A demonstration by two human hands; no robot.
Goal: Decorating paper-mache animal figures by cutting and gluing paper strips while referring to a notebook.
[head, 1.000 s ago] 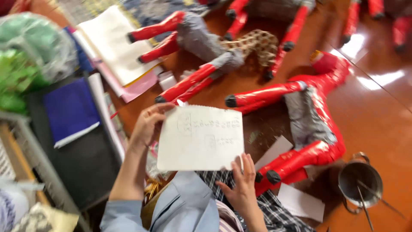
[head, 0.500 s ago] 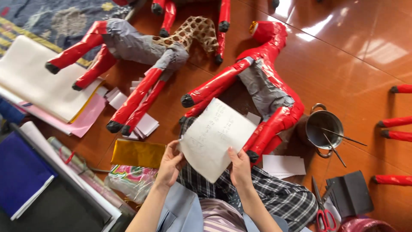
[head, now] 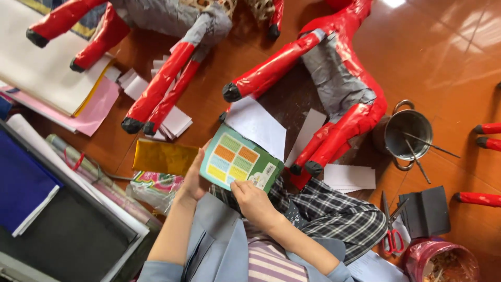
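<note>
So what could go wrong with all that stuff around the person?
The scissors lie on the floor close beside the checked trouser leg, so a shifting leg might hit the blades. The metal pot has sticks poking out and could tip if bumped. The left hand and right hand hold the green packet over loose white paper, which might get creased.
</note>
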